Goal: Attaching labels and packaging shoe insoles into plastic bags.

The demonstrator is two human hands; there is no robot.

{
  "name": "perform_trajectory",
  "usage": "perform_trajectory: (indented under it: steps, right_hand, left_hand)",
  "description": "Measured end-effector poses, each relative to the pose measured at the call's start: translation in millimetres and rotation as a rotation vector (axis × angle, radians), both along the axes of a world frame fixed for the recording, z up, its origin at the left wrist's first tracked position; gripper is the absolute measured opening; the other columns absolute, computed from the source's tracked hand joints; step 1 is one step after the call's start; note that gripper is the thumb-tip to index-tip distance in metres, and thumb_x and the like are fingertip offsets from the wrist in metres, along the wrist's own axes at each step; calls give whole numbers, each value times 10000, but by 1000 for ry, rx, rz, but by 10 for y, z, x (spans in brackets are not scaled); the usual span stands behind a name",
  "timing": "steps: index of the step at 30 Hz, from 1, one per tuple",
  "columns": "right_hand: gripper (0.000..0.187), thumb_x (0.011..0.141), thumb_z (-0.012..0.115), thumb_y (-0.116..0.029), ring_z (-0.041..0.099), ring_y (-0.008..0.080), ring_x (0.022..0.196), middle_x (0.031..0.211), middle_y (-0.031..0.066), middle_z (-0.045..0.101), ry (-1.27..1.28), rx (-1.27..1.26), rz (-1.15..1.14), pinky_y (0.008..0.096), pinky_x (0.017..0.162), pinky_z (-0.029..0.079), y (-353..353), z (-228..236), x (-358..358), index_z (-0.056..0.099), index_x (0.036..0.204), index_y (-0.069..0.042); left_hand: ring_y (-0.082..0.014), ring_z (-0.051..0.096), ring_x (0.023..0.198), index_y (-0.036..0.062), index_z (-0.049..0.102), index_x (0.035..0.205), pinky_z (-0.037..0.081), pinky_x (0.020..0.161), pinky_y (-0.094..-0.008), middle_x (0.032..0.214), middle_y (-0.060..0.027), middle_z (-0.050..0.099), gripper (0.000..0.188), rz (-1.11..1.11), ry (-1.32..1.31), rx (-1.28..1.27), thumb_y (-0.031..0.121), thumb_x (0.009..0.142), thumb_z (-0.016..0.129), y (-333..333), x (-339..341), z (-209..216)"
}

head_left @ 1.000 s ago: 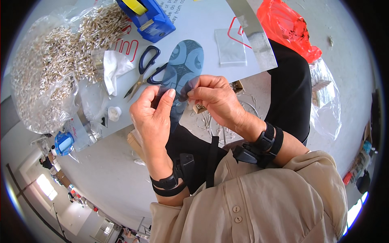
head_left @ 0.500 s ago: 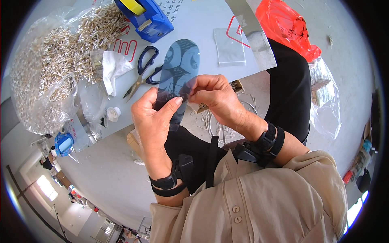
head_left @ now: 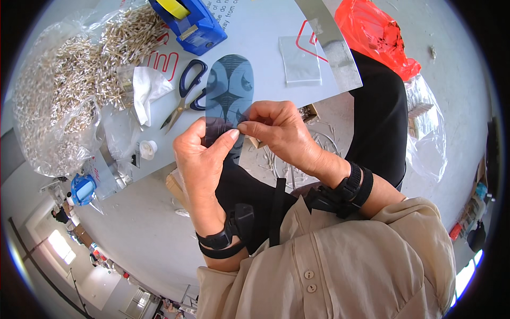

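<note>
Both my hands hold a translucent blue printed plastic sheet (head_left: 229, 80) with a rounded top, upright in front of me. On its left edge my left hand (head_left: 199, 151) pinches low down, thumb in front and fingers behind the film. My right hand (head_left: 281, 127) pinches its right edge at about the same height, the thumb tips close together. The sheet's lower end hangs below the thumbs. Just left of it lie scissors (head_left: 183, 101) with dark blue handles, one loop partly behind the film.
A clear bag of cotton swabs (head_left: 79, 74) fills the table's left. A blue tape dispenser (head_left: 199, 32) stands at the back; a flat clear pouch (head_left: 300, 61) lies right. A small white object (head_left: 148, 150) sits near the edge. Beyond my leg are a red bag (head_left: 374, 37) and clear bag (head_left: 427, 127).
The sheet has turned slightly, its top shifting left and a little down. My right thumb has moved left, nearer my left thumb. Both hands keep hold.
</note>
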State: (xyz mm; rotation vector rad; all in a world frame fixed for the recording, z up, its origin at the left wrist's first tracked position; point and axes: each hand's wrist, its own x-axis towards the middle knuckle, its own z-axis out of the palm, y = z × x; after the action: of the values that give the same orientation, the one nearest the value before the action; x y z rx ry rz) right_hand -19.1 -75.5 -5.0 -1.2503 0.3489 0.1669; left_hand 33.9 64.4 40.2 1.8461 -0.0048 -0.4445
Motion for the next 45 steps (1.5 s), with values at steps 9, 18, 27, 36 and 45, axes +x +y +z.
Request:
perform_trajectory:
  steps: [9, 18, 27, 36, 45]
  right_hand:
    - [87, 760, 545, -26, 464, 45, 576, 629, 8, 547, 38, -66, 69, 223, 513, 387, 6, 16, 17, 607, 761, 35]
    - [128, 794, 563, -79, 478, 42, 582, 627, 10, 566, -3, 29, 85, 221, 522, 391, -8, -43, 11, 609, 740, 28]
    - [136, 745, 500, -28, 502, 57, 595, 614, 23, 574, -18, 162, 79, 220, 529, 395, -46, 6, 44, 609, 685, 27]
    - [124, 754, 586, -71, 516, 59, 586, 626, 32, 608, 40, 264, 105, 211, 532, 398, -64, 10, 52, 609, 664, 13]
    - [150, 782, 616, -97, 524, 56, 562, 617, 42, 615, 19, 73, 192, 210, 513, 404, -143, 14, 102, 631, 698, 26]
  left_hand:
    - [-27, 380, 547, -18, 570, 672, 314, 487, -197, 567, 58, 483, 162, -24, -109, 166, 17, 728, 718, 44, -8, -2]
    - [-21, 377, 564, -24, 540, 648, 306, 494, -183, 588, 48, 488, 183, 6, -27, 12, -15, 728, 704, 37, -2, 10]
    - [-22, 399, 563, -28, 549, 657, 333, 508, -181, 602, 43, 509, 161, 28, -5, -31, -38, 720, 698, 55, -25, 27]
    - [-24, 414, 566, -32, 560, 662, 342, 517, -178, 613, 32, 526, 143, 38, 36, -57, -49, 720, 690, 43, -34, 50]
    - [-40, 430, 581, -41, 576, 678, 361, 545, -188, 623, 20, 544, 127, 53, 17, -66, -38, 714, 698, 48, -33, 24]
